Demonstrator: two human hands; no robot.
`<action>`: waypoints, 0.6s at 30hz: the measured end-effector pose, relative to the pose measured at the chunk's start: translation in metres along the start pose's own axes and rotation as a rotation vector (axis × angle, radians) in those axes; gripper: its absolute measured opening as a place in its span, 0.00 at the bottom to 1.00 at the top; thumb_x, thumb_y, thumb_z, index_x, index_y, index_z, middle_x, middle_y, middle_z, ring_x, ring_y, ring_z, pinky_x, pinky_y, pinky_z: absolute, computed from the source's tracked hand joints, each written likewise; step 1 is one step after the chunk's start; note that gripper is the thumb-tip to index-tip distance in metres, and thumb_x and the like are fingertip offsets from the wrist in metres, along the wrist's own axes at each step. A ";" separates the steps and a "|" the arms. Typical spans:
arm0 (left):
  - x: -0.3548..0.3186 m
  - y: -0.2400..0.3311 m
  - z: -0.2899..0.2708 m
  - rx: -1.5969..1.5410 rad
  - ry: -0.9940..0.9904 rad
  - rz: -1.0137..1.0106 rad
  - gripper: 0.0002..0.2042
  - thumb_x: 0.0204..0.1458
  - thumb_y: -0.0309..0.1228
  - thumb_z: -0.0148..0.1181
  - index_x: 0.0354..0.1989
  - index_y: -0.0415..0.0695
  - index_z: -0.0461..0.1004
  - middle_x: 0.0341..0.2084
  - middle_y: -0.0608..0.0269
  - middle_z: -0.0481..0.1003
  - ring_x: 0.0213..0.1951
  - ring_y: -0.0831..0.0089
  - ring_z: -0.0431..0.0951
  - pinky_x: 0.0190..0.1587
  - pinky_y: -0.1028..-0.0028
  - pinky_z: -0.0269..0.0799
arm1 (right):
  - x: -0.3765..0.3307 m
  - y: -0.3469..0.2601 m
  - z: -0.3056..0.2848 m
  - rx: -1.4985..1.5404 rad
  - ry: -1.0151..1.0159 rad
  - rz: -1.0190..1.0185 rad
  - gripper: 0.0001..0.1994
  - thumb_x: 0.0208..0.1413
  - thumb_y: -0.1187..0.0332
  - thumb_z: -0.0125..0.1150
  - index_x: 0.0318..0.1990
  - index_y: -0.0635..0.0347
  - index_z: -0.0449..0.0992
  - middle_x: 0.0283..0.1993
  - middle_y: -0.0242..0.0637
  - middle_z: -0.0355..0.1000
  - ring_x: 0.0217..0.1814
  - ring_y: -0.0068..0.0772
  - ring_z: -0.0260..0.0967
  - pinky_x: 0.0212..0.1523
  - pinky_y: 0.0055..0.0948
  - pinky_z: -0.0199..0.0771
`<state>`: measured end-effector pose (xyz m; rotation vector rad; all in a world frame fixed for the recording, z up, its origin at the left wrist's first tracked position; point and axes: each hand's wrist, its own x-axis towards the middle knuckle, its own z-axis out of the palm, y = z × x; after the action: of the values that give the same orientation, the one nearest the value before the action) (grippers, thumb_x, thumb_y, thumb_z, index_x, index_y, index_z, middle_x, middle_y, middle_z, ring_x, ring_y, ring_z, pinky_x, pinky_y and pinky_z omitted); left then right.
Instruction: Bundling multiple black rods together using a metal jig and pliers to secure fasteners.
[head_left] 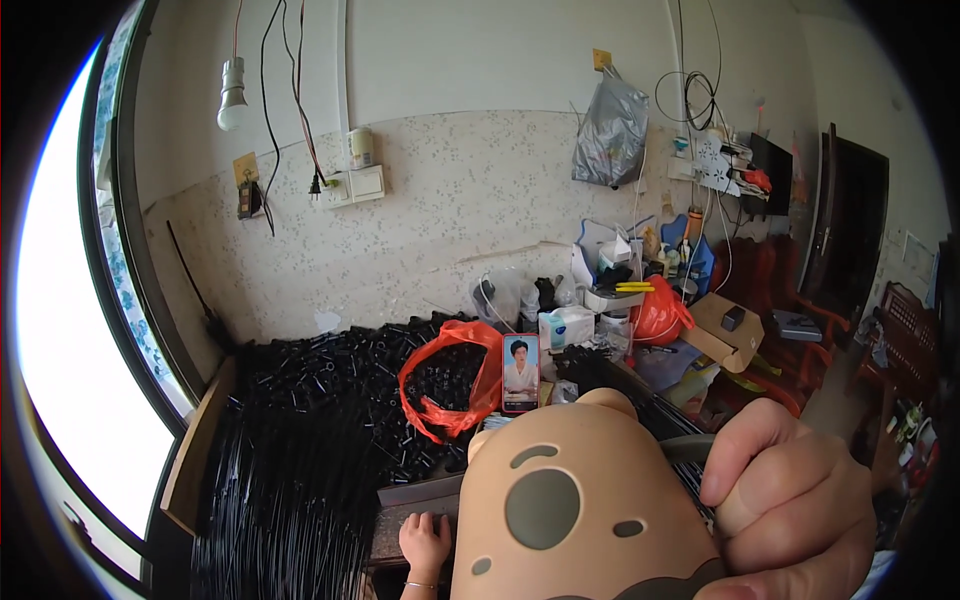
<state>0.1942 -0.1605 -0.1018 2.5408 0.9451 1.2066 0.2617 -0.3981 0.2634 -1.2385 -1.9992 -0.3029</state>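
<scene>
Close in front of me, a large tan bear-faced container point(620, 500), like a cup or bottle, fills the lower middle. It has an olive-grey oval nose and ears at its far end. My right hand point(800, 500) is closed at its right side, around a dark grey-green handle point(688, 448). Beside its left side, my left hand point(425, 545), with a thin bracelet at the wrist, rests on the brown table edge point(395, 528), fingers slightly apart and holding nothing visible. Beyond stands a phone point(520, 372) in a red case, showing a person on screen.
Black short tubular parts point(330, 370) lie heaped on the left, with long thin black rods point(290, 510) in front. A red plastic bag point(450, 400) lies on the heap. Tissues point(567, 328), an open cardboard box point(735, 330) and a red bag point(658, 310) clutter the back right.
</scene>
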 end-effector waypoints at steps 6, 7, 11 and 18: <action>0.006 -0.002 0.003 -0.003 0.012 0.011 0.07 0.31 0.31 0.53 0.17 0.41 0.64 0.14 0.58 0.63 0.18 0.61 0.65 0.20 0.68 0.60 | 0.003 0.001 0.003 -0.018 -0.023 0.002 0.14 0.37 0.65 0.56 0.32 0.61 0.67 0.12 0.25 0.56 0.12 0.18 0.46 0.18 0.21 0.54; 0.006 -0.002 0.004 -0.006 0.016 0.008 0.07 0.31 0.31 0.53 0.17 0.41 0.64 0.14 0.58 0.63 0.18 0.61 0.65 0.20 0.68 0.60 | 0.002 0.001 0.004 -0.018 -0.023 0.002 0.14 0.37 0.65 0.56 0.32 0.61 0.67 0.12 0.25 0.56 0.12 0.18 0.46 0.18 0.21 0.54; 0.001 -0.003 0.002 -0.003 0.008 0.002 0.07 0.31 0.31 0.53 0.17 0.41 0.64 0.14 0.58 0.63 0.18 0.61 0.65 0.19 0.68 0.60 | 0.002 -0.004 0.004 -0.043 0.000 -0.008 0.14 0.36 0.65 0.57 0.32 0.61 0.67 0.11 0.25 0.56 0.12 0.18 0.46 0.19 0.21 0.54; -0.001 -0.001 -0.005 -0.018 0.011 0.005 0.07 0.31 0.31 0.53 0.16 0.42 0.64 0.13 0.59 0.63 0.18 0.62 0.65 0.20 0.69 0.60 | 0.007 -0.019 -0.004 -0.087 -0.017 -0.072 0.14 0.35 0.66 0.57 0.32 0.60 0.68 0.11 0.24 0.55 0.12 0.18 0.45 0.19 0.22 0.54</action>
<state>0.1891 -0.1607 -0.0996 2.5270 0.9265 1.2265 0.2461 -0.4051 0.2748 -1.2279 -2.0676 -0.4204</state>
